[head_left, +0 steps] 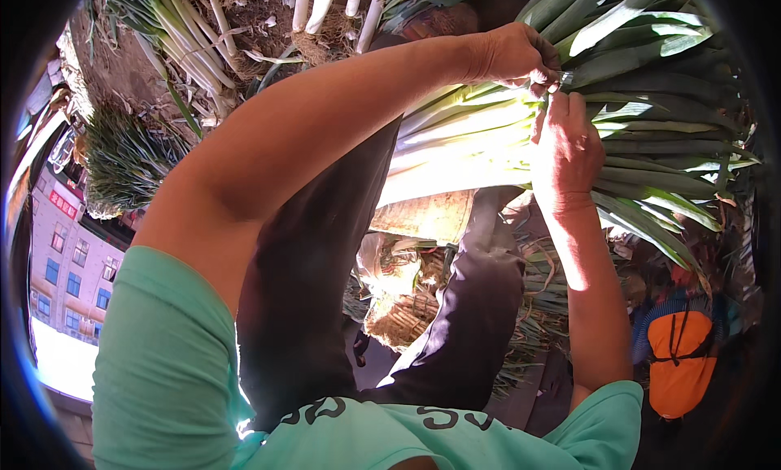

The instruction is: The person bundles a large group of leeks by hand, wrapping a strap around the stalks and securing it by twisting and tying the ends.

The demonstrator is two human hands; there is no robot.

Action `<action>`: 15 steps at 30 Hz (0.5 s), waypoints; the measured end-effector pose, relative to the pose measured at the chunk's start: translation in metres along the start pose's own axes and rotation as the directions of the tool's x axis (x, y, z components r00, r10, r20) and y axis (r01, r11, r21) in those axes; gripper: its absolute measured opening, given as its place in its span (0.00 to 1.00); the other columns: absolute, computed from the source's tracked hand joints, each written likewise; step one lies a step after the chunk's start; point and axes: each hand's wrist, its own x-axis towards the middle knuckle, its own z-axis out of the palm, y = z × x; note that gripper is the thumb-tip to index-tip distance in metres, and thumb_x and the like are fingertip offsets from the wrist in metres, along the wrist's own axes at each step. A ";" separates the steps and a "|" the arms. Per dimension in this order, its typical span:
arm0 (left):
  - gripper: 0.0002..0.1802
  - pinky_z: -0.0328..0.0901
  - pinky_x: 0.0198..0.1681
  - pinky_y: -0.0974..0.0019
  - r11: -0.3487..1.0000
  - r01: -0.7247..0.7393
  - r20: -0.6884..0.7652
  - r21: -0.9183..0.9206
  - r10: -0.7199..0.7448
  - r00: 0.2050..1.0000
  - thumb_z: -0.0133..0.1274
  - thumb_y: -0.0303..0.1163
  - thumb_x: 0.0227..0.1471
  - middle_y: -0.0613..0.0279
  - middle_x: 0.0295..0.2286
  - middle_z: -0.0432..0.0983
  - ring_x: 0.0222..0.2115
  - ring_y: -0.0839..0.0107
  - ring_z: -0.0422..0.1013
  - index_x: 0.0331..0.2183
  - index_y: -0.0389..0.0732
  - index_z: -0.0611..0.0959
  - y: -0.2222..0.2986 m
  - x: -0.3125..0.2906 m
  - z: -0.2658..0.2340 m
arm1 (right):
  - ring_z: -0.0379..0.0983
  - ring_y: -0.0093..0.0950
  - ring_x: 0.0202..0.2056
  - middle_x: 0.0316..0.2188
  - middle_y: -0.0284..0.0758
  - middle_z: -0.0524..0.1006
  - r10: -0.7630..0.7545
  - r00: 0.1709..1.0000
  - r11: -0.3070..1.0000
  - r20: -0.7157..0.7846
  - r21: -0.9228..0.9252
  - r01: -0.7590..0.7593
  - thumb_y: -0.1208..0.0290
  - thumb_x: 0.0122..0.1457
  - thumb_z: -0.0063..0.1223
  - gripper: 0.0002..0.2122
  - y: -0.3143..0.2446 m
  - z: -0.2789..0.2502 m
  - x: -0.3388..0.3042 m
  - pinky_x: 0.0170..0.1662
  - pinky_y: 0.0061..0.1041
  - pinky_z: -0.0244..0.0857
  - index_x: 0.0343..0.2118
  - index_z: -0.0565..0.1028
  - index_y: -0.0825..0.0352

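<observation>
A thick bundle of leeks (464, 144) lies across in front of me, white stalks to the left and broad green leaves to the right. My left hand (521, 56) reaches over its far side with the fingers pinched together. Against the top of the bundle, where white turns to green, my right hand (567, 148) is closed, its fingertips nearly meeting the left ones. Something thin and shiny glints by the fingertips; what it is, I cannot make out. Under the stalks is a tan board-like surface (431, 216).
More leeks (183, 43) lie on the soil at the far left, beside a dark green heap (130, 157). Below, between my legs, is a bundle of roots and stalks (399, 315). An orange bag-like thing (682, 360) is at the right; a building (69, 262) shows at the left.
</observation>
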 end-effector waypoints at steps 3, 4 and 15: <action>0.05 0.51 0.13 0.76 1.000 -0.001 -0.022 -0.020 0.001 1.000 0.52 0.27 0.46 0.67 0.16 0.73 0.11 0.83 0.57 0.23 0.39 0.81 -0.010 0.010 -0.002 | 0.72 0.38 0.25 0.27 0.37 0.69 0.011 0.998 1.000 0.068 -0.006 -0.010 0.78 0.45 0.53 0.08 -0.001 0.004 0.004 0.25 0.33 0.66 0.26 0.66 0.65; 0.05 0.50 0.12 0.76 0.999 0.019 0.002 -0.032 -0.019 1.000 0.52 0.26 0.46 0.67 0.16 0.73 0.11 0.83 0.57 0.24 0.38 0.81 -0.014 0.015 -0.005 | 0.72 0.38 0.25 0.26 0.37 0.69 0.013 0.997 1.000 0.081 -0.014 -0.012 0.78 0.45 0.53 0.08 -0.001 0.006 0.005 0.25 0.33 0.66 0.27 0.66 0.65; 0.05 0.47 0.11 0.77 0.977 0.090 0.022 -0.193 -0.088 0.996 0.51 0.23 0.46 0.65 0.15 0.72 0.10 0.85 0.55 0.27 0.36 0.82 -0.018 0.020 -0.011 | 0.74 0.38 0.25 0.26 0.36 0.71 0.147 0.979 0.987 0.140 -0.082 -0.137 0.73 0.46 0.55 0.08 -0.008 0.017 0.015 0.25 0.33 0.67 0.26 0.67 0.63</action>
